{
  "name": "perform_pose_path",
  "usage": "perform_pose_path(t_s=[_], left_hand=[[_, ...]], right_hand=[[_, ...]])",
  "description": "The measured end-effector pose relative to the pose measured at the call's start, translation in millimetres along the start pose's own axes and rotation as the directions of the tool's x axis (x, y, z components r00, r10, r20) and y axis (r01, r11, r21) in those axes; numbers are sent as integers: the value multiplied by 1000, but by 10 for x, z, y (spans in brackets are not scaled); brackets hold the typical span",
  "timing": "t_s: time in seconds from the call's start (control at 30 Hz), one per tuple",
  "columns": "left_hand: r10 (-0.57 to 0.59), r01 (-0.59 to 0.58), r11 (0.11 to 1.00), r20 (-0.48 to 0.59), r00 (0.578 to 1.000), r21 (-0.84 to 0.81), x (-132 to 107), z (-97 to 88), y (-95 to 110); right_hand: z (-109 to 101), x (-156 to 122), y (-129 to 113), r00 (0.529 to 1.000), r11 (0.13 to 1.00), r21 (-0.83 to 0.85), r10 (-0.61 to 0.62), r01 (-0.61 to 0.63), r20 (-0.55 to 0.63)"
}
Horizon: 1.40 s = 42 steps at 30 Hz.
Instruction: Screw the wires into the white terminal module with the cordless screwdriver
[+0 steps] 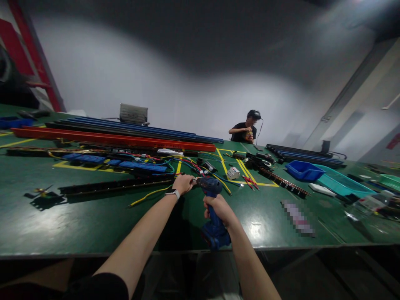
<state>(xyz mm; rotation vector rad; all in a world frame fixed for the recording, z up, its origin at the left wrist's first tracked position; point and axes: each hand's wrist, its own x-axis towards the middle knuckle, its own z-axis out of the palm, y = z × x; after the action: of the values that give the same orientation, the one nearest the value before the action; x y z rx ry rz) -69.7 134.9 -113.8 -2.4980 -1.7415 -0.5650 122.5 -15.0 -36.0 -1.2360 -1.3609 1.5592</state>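
My right hand is wrapped round the grip of a blue cordless drill, its chuck pointing left. My left hand, a watch band on its wrist, is closed just in front of the chuck. What those fingers pinch is too small and hidden to make out. Left of that hand lies a long black rail, its right end reaching close to the fingers. A yellow cable runs across the green table below the rail. Beyond the drill sit a white circuit breaker and a pair of red-handled pliers.
A long orange bar and several blue bars lie across the back of the green table. Blue modules and tangled wires are nearer. On the right are a blue bin and a teal tray. Another person sits opposite.
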Motion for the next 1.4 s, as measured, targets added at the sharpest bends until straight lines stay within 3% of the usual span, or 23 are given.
perform_pose_path(t_s=[1.4], left_hand=[[11, -11, 1000, -26, 1000, -27, 8, 13, -5]], right_hand=[[-33, 70, 42, 999, 999, -30, 32, -32, 6]])
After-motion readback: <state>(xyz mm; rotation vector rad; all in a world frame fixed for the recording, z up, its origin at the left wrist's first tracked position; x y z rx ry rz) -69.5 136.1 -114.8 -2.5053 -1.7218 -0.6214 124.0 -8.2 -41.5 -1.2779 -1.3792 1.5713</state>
